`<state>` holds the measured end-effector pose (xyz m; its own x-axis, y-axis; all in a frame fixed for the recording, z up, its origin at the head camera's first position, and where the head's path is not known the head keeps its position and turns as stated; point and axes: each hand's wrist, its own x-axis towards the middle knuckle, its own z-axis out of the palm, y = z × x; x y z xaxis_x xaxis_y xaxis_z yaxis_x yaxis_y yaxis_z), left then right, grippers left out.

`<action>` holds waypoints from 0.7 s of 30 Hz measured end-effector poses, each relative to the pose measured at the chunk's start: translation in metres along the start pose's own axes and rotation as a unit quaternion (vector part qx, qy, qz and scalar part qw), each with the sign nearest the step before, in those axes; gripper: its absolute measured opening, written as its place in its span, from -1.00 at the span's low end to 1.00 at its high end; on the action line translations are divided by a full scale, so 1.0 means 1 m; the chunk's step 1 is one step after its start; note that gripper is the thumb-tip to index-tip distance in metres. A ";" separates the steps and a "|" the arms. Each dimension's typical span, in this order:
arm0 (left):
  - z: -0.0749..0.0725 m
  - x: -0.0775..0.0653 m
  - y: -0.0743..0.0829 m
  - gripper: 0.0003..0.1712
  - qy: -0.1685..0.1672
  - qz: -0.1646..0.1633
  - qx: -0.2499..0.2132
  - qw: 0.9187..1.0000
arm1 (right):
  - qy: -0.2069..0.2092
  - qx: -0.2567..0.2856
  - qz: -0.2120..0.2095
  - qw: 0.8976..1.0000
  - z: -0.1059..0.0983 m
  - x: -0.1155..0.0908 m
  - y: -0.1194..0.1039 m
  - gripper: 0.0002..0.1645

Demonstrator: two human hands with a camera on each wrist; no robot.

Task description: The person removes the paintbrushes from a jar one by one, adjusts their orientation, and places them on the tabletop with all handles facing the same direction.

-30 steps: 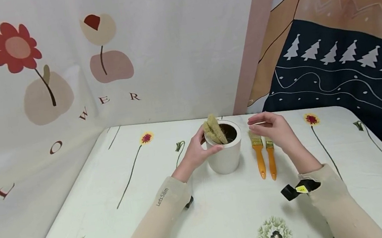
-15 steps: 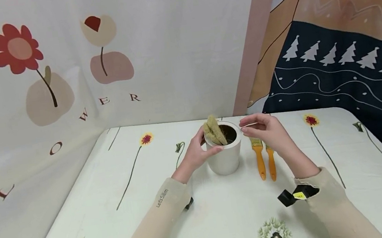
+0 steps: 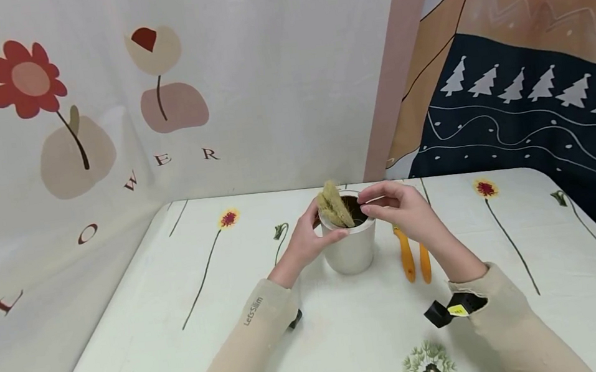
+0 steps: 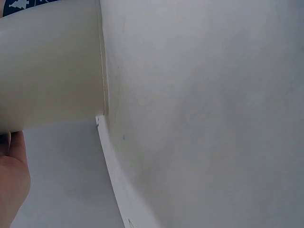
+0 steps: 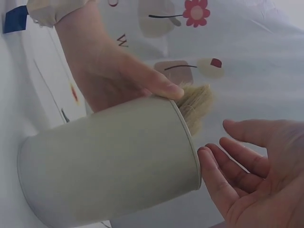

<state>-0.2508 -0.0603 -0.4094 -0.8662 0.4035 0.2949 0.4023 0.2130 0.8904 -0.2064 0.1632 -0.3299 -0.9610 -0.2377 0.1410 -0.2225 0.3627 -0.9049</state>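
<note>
A white cylindrical pot [image 3: 350,251] stands upright on the table in the head view, its inside dark. Fuzzy yellow-green dried plant heads [image 3: 333,207] stick out over its left rim. My left hand [image 3: 305,240] grips the pot from the left, thumb over the front rim beside the tuft. At the right rim is my right hand [image 3: 400,210], its fingers loosely bent and holding nothing. In the right wrist view, its fingertips [image 5: 205,154] lie right at the pot's edge. The left wrist view shows mostly the pot's pale side [image 4: 52,71].
Two flat paintbrushes with orange handles, a left one [image 3: 407,259] and a right one [image 3: 426,264], lie right of the pot, their upper ends hidden by my right hand. A flower-print cloth [image 3: 229,352] covers the table. Printed curtains [image 3: 272,76] hang behind it.
My right hand has moved left from over the brush bristles to the pot's right rim, now covering more of the brushes. The left hand and the pot have stayed in place.
</note>
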 end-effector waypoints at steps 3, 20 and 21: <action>0.000 0.000 0.000 0.45 -0.001 0.003 -0.002 1.000 | -0.013 -0.015 -0.006 1.000 0.003 0.001 0.000 -0.63; -0.001 -0.001 -0.002 0.33 -0.017 0.004 -0.020 1.000 | -0.107 -0.100 -0.035 0.989 0.007 0.002 -0.006 -0.47; -0.001 -0.001 -0.002 0.32 -0.017 0.004 -0.021 1.000 | -0.107 -0.106 -0.035 0.988 0.007 0.003 -0.007 -0.47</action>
<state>-0.2507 -0.0625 -0.4109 -0.8523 0.4355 0.2898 0.3952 0.1731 0.9022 -0.2061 0.1533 -0.3264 -0.8906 -0.4453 0.0920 -0.3386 0.5145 -0.7878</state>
